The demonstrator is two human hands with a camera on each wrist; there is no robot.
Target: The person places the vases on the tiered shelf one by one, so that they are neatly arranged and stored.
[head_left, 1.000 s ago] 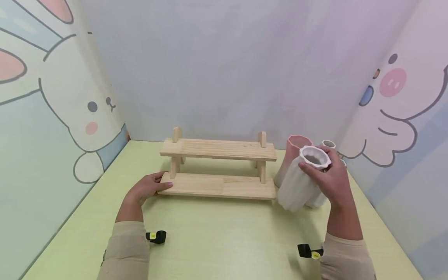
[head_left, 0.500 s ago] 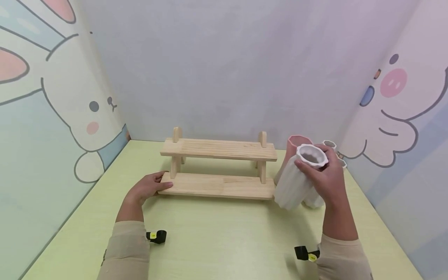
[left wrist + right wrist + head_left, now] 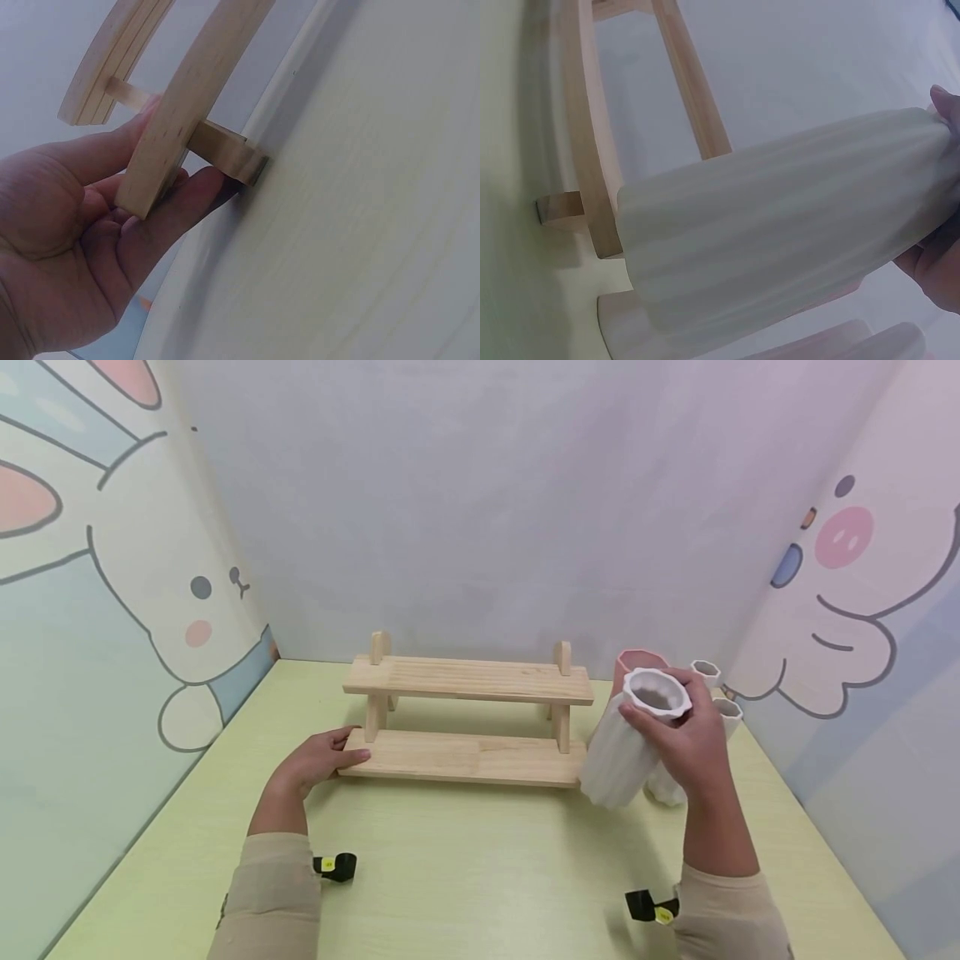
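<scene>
A two-tier wooden shelf (image 3: 465,760) stands on the table in the head view. My left hand (image 3: 311,764) grips the left end of its lower board, thumb on top and fingers beneath, as the left wrist view of the board (image 3: 187,112) shows. My right hand (image 3: 686,735) holds a white ribbed vase (image 3: 618,760) by its rim, thumb outside the near edge. The vase is tilted, its base toward the shelf's right end; in the right wrist view the vase (image 3: 780,225) overlaps the end of the lower board (image 3: 592,150).
Behind the held vase stand a pink vase (image 3: 637,660) and more white vases, such as the one with a small mouth (image 3: 705,670), partly hidden by my right hand. A pale wall (image 3: 480,510) rises behind the light green table (image 3: 465,877).
My right hand has moved a little left with the white vase, bringing its base to the right end of the lower board. The left hand and shelf have stayed put.
</scene>
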